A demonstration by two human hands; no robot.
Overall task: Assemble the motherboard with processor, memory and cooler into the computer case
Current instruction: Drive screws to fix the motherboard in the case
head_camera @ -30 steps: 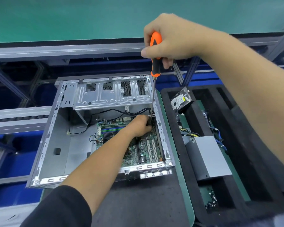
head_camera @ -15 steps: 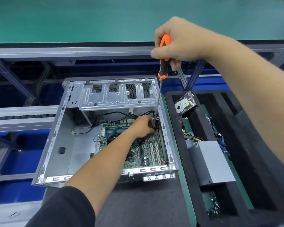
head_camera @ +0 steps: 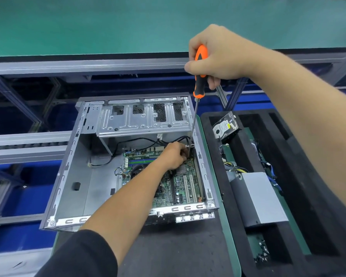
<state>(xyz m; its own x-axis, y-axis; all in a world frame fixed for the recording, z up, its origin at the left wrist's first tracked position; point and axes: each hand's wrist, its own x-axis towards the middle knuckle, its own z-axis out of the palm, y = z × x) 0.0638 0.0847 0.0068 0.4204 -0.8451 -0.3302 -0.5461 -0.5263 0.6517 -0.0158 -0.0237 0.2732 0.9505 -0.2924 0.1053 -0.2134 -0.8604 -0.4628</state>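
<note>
Gripping an orange screwdriver [head_camera: 199, 76], the right hand [head_camera: 218, 58] holds it nearly upright, its shaft running down into the open case [head_camera: 68, 176]. Green motherboard [head_camera: 180, 184] sits inside on the case floor. Left hand [head_camera: 175, 154] pinches at the tip. Foam tray [head_camera: 328, 196] at 3 o'clock holds a hard drive [head_camera: 225, 127] and power supply [head_camera: 258, 198].

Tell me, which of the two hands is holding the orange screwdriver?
The right hand, raised above the case, grips the orange screwdriver by its handle. The left hand is down inside the case on the motherboard.
</note>
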